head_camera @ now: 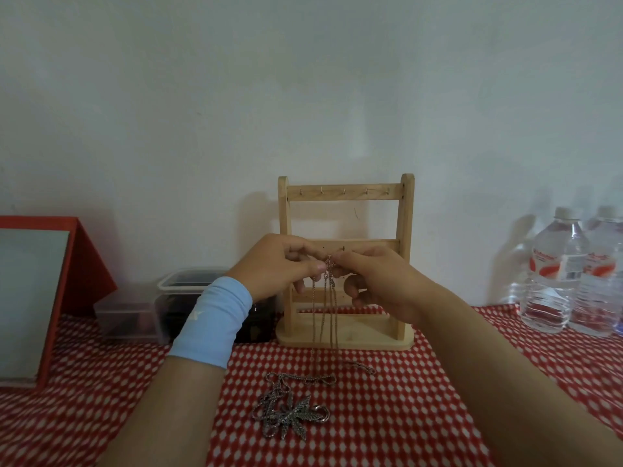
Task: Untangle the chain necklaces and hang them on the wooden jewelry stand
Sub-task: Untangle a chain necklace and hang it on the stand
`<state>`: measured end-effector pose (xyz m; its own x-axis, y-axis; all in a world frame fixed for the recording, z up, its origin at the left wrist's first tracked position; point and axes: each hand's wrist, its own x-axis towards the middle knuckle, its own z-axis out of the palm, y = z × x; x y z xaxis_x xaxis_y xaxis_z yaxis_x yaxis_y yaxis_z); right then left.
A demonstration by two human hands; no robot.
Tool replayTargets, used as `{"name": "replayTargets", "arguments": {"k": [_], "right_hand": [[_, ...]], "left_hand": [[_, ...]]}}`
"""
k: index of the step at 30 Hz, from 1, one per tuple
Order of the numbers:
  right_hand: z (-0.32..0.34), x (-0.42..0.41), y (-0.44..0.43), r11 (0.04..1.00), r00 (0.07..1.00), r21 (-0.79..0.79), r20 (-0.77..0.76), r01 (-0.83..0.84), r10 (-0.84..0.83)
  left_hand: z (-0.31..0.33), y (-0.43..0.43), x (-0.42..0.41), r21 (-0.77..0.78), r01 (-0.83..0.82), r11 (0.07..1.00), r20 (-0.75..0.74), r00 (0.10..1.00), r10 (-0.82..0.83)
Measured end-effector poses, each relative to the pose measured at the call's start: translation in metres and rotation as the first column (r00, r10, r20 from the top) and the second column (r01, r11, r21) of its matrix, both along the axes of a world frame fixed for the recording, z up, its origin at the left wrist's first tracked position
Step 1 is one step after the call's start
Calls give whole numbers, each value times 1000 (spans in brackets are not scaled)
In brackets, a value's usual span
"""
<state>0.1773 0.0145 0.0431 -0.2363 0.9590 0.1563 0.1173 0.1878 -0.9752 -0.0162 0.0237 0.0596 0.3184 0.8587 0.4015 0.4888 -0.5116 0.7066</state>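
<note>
A wooden jewelry stand [345,193] with small hooks on its top bar stands at the back of the table against the wall. In front of its middle bar, my left hand [279,264] and my right hand [377,281] pinch the top of a thin silver chain [323,311] between fingertips. Its strands hang down in front of the stand to the tablecloth. A tangled heap of chains with a leaf pendant [293,416] lies on the cloth below my hands. My left wrist wears a light blue band.
The red-and-white patterned tablecloth [404,416] covers the table. Clear plastic boxes [135,318] sit left of the stand, a red-framed board [50,281] leans at far left, and two water bottles [556,271] stand at the right.
</note>
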Motion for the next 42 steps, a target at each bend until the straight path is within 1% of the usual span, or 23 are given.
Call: {"name": "replayTargets", "arguments": {"k": [3, 6, 8, 12, 14, 15, 17, 18, 20, 22, 24, 25, 27, 29, 31, 32, 33, 36, 37, 39, 40, 41, 42], "right_hand": [[0, 0, 0, 1000, 1000, -12, -16, -20, 19], [-1, -1, 0, 1000, 1000, -25, -14, -4, 4], [-2, -2, 0, 999, 1000, -44, 19, 13, -12], [-3, -3, 3, 994, 996, -99, 88, 39, -30], [-4, -1, 3, 990, 991, -134, 131, 46, -28], [-4, 0, 3, 988, 986, -145, 166, 55, -30], [-7, 0, 4, 986, 971, -152, 238, 73, -35], [-8, 0, 5, 985, 965, -153, 260, 76, -34], [-11, 1, 6, 985, 954, -151, 296, 83, -35], [-13, 3, 7, 983, 931, -150, 362, 103, -43], [-15, 7, 7, 976, 898, -185, 440, 111, -18], [-16, 8, 7, 972, 881, -211, 474, 107, 5], [-18, 9, 8, 963, 850, -248, 524, 103, 44], [-22, 9, 12, 956, 816, -260, 577, 133, 43], [-25, 11, 17, 950, 738, -256, 674, 178, 44], [-27, 12, 18, 948, 680, -250, 731, 195, 53], [-28, 14, 19, 948, 616, -240, 785, 206, 65], [-27, 20, 16, 963, 405, -189, 909, 192, 98], [-24, 20, 14, 966, 362, -188, 925, 176, 114], [-20, 17, 12, 974, 326, -188, 935, 130, 137], [-18, 15, 12, 984, 316, -154, 941, 87, 120], [-17, 11, 11, 996, 335, -82, 940, 31, 67], [-16, 6, 11, 1000, 417, 8, 909, -25, 3]], "left_hand": [[-2, 0, 1, 66, -20, 998, 1, 1000, 20], [-3, 3, 2, 90, -67, 994, 55, 997, 63], [-5, 5, 4, 116, -100, 988, 69, 993, 92], [-8, 7, 10, 158, -142, 977, 51, 989, 135], [-9, 9, 10, 90, -138, 986, 80, 988, 131], [-8, 9, 10, 7, -108, 994, 133, 985, 106], [-7, 8, 9, -191, 49, 980, 291, 957, 9], [-5, 7, 10, -254, 158, 954, 379, 924, -52], [0, 5, 9, -285, 336, 898, 562, 817, -127], [8, 3, 4, -251, 463, 850, 749, 649, -133], [16, 4, -5, -173, 545, 820, 877, 464, -123], [20, 3, -10, -137, 549, 825, 904, 410, -123], [25, 3, -18, -83, 515, 853, 921, 367, -132], [28, 0, -22, -28, 475, 880, 938, 317, -142], [32, -2, -24, 18, 408, 913, 956, 261, -136], [34, -3, -24, 32, 363, 931, 956, 260, -134], [36, -4, -25, 41, 313, 949, 950, 282, -134], [39, -6, -25, 67, 180, 981, 902, 409, -137], [39, -7, -22, 71, 169, 983, 886, 442, -140], [37, -10, -15, 62, 205, 977, 855, 494, -158], [36, -11, -11, 52, 236, 970, 835, 523, -172], [35, -14, -6, 39, 268, 963, 811, 554, -187], [33, -16, 0, 26, 298, 954, 787, 582, -204]]}}
